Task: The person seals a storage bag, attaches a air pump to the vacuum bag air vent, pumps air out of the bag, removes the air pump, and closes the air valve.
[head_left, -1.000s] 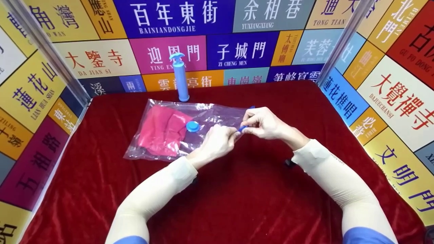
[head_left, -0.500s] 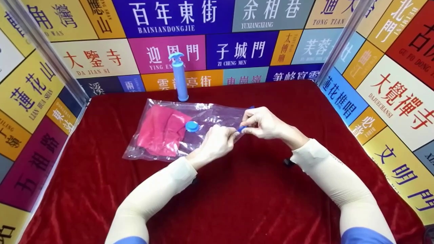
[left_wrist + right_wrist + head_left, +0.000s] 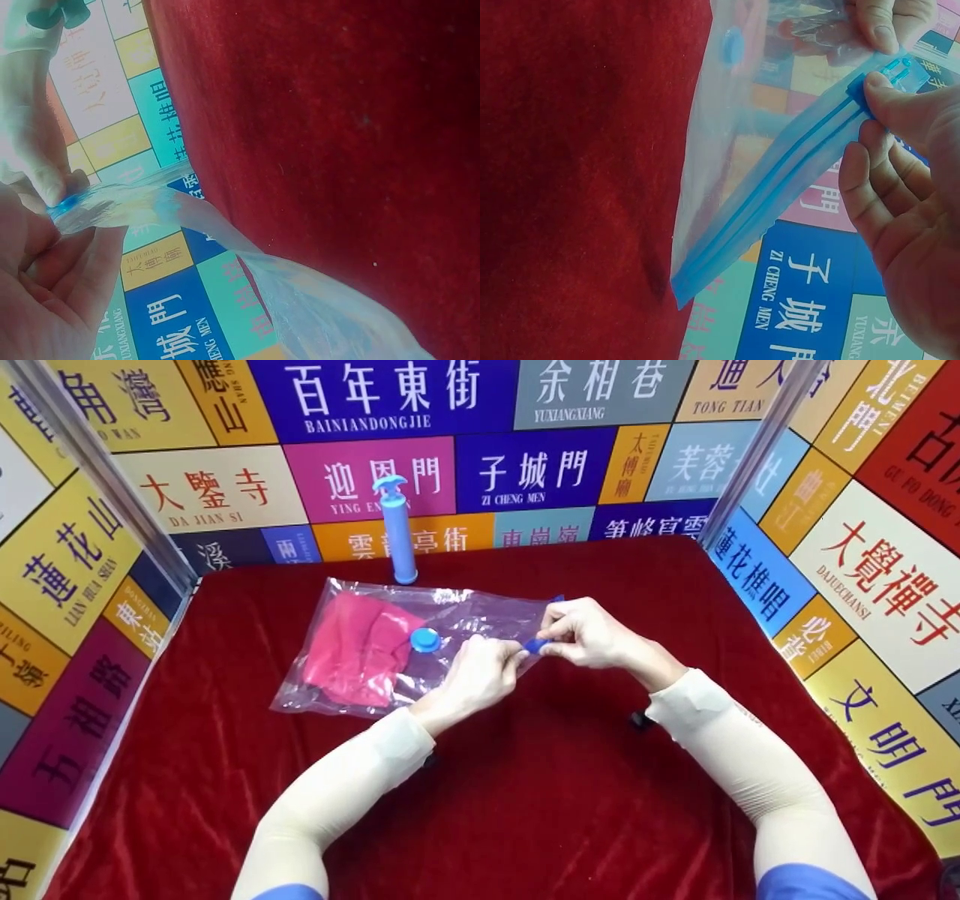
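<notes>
A clear plastic vacuum storage bag [image 3: 469,607] lies on the table, its right end lifted in both hands. Folded pink cloth [image 3: 364,649] is inside, beside a round blue valve cap [image 3: 425,640]. My left hand [image 3: 480,671] pinches the bag's near right corner between thumb and fingers. Close to it, my right hand [image 3: 589,634] pinches the blue zip slider [image 3: 861,91] with thumb and index finger, while its other fingers are loosely bent. In the right wrist view, the blue zip strip [image 3: 765,199] slants down from the slider to the bag's far corner.
A blue hand pump [image 3: 400,540] stands upright behind the bag. Dark red velvet cloth [image 3: 570,795] covers the table. Colourful panels with printed characters [image 3: 532,472] enclose the back and sides, with metal posts [image 3: 757,457] at the corners.
My right hand has shifted very slightly to the right, and a little more blue shows between the fingertips. My left hand and the bag have hardly moved.
</notes>
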The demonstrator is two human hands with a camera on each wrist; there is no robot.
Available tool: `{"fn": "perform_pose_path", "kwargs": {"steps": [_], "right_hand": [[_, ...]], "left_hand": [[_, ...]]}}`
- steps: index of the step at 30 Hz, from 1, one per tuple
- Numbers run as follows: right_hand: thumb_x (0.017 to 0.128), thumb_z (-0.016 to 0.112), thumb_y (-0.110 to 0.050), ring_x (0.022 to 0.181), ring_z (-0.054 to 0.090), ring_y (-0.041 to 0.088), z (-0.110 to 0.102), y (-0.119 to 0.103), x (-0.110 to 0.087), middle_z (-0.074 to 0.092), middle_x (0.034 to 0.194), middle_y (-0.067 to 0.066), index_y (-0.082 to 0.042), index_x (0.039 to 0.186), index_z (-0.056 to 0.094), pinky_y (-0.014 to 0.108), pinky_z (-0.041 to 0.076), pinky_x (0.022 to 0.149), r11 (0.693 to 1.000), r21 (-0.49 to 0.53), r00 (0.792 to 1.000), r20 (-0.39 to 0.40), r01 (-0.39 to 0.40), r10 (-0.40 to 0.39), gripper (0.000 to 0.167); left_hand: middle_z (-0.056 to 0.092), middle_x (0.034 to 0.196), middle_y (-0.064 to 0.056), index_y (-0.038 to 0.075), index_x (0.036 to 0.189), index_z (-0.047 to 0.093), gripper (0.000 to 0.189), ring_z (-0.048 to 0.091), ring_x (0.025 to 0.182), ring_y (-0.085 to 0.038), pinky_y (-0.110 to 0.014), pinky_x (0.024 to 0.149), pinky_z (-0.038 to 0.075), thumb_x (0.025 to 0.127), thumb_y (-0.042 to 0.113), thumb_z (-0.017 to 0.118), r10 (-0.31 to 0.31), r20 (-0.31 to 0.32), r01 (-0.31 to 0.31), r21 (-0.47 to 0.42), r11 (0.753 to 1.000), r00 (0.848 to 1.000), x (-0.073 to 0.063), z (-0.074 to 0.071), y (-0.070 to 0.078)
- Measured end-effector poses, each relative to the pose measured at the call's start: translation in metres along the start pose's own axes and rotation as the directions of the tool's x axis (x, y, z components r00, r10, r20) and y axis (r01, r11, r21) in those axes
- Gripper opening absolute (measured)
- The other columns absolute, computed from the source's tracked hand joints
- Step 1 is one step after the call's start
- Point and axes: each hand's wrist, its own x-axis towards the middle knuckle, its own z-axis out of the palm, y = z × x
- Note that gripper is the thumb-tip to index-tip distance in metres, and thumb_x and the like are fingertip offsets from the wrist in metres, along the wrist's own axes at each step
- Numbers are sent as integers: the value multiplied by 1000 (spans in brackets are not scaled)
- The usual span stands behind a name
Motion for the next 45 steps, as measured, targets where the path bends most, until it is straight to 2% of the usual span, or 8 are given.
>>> {"fn": "perform_pose_path", "kwargs": {"steps": [9,17,25,32,39,45], "right_hand": [[88,90,2,67,56,5,1,8,-4,71,84,11,-8,96,91,11,42,59,1000,-22,1000,7,-12,13,13],[85,91,3,67,56,6,1,14,-11,70,83,10,-10,95,91,8,40,60,1000,-15,1000,-11,-21,21,16],[85,91,3,68,58,7,0,16,-14,70,84,9,-8,97,91,8,41,62,999,-47,1000,-11,-20,19,16],[86,91,3,67,59,10,0,17,-14,70,84,9,-9,97,91,9,41,61,997,-75,1000,-11,0,-1,16],[88,90,3,67,60,12,1,19,-13,69,84,8,-10,97,91,11,42,60,995,-94,1000,-15,23,-25,16],[87,90,3,66,61,13,0,18,-12,69,84,9,-11,96,90,14,45,59,992,-123,999,-2,40,-41,16]], "left_hand": [[71,64,-6,11,75,74,36,71,63,-26,-46,66,65,110,23,71,-14,0,14,-23,1000,1000,-2,-3,1],[65,62,-5,10,73,68,38,64,61,-23,-50,65,62,109,22,70,14,-9,-14,-8,1000,1000,-3,-5,1],[67,62,-6,10,74,70,37,62,60,-21,-48,64,62,110,21,69,21,-16,-21,-20,1000,1000,-5,-5,2],[69,63,-6,10,76,73,36,64,60,-21,-46,64,62,110,20,69,12,-10,-12,-35,999,1000,-6,-4,2],[71,65,-6,9,79,77,34,67,61,-21,-46,64,63,110,20,69,35,-18,-36,-45,998,999,-7,-3,1],[69,64,-5,8,79,77,34,60,60,-19,-48,63,61,110,20,69,30,-22,-31,-47,998,999,-7,-3,2]]}}
